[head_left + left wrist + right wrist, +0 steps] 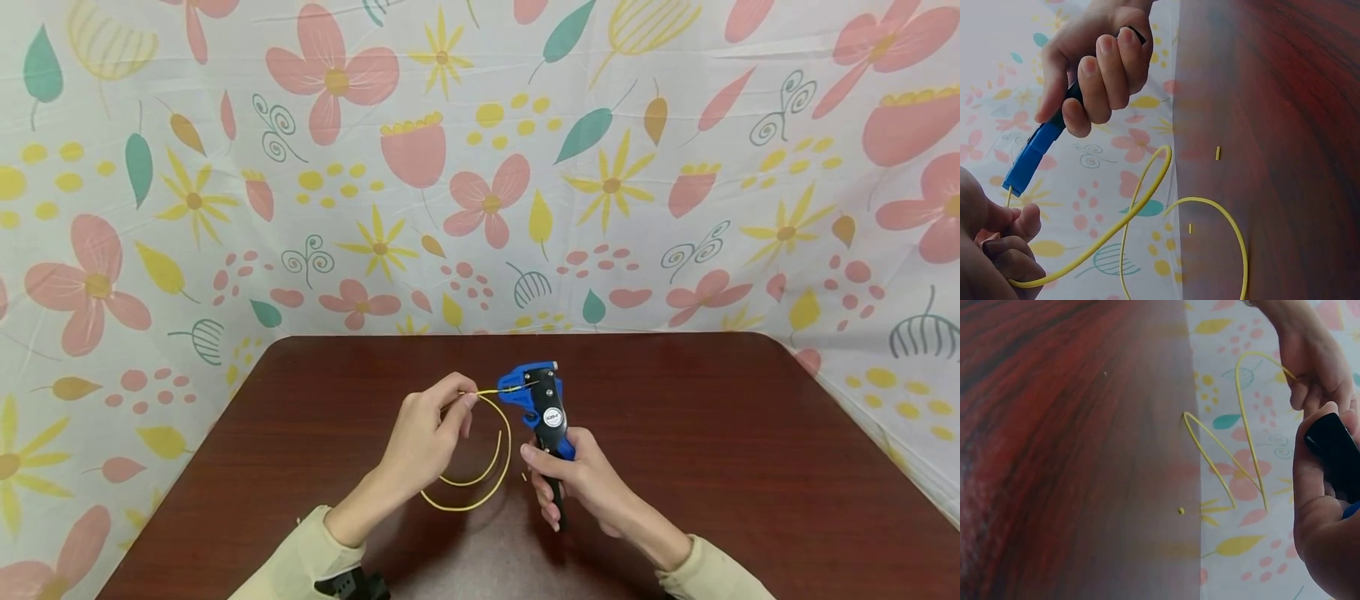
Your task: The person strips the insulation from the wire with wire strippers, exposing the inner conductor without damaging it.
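My left hand (pixel 423 429) pinches a thin yellow wire (pixel 509 446) near one end between thumb and fingertips. That end runs into the blue jaws of a wire stripper (pixel 552 400), which has a black body with a round white label. Around the stripper's handles curl the fingers of my right hand (pixel 581 475), and the tool points upward. From the left hand the rest of the wire hangs in a loose loop. In the right wrist view the black handle (pixel 1334 450) shows in the right hand, while the jaws are out of sight.
Two short yellow bits lie on the dark wooden table (pixel 712 442); one is this insulation piece (pixel 1218 153), the other this smaller piece (pixel 1190 229). Behind the table hangs a flower-printed cloth (pixel 480 167).
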A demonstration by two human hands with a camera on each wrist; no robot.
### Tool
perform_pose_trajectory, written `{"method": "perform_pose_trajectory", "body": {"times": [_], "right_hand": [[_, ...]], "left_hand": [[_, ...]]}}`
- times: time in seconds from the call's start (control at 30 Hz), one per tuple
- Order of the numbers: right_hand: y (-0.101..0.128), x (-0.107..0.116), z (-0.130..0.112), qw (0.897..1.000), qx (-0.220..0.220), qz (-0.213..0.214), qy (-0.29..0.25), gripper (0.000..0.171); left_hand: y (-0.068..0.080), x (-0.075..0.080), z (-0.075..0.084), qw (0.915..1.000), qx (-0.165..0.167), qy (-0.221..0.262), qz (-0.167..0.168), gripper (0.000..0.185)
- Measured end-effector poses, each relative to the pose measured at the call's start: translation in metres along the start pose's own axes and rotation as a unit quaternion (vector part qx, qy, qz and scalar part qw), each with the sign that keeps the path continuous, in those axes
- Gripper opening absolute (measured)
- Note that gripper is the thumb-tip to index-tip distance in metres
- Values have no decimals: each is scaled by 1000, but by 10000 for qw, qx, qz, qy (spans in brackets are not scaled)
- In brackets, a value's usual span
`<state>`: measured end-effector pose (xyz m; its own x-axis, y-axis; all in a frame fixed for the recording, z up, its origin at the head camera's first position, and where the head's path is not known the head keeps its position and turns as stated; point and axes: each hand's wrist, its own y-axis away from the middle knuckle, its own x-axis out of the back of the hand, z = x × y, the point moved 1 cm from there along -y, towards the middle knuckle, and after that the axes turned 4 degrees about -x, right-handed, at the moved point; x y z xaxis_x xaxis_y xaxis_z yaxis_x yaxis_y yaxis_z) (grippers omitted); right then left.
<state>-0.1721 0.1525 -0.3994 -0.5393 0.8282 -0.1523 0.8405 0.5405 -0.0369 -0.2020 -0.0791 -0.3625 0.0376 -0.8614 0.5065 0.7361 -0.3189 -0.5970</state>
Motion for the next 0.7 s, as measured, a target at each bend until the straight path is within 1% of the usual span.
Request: {"method": "perform_pose_trajectory", "body": {"times": [0.1,0.17,0.4,0.57,0.7], "right_hand": [[-1,0,0,10000,-15,20,13,32],[-1,0,1,9999,-32,104,67,32],[-3,-3,1,9963,-224,713,434,37],[-2,-5,1,9937,-279,931,556,34],[-2,-7,1,9912,-324,1124,620,35]], "left_hand": [[1,-1,-1,10000,9,-1,3,17],[1,-1,-1,10000,2,8,8,17],[1,-1,1,10000,47,79,-18,15],[1,-1,3,9999,37,119,-57,15],[1,-1,4,9999,10,135,-62,15]]}}
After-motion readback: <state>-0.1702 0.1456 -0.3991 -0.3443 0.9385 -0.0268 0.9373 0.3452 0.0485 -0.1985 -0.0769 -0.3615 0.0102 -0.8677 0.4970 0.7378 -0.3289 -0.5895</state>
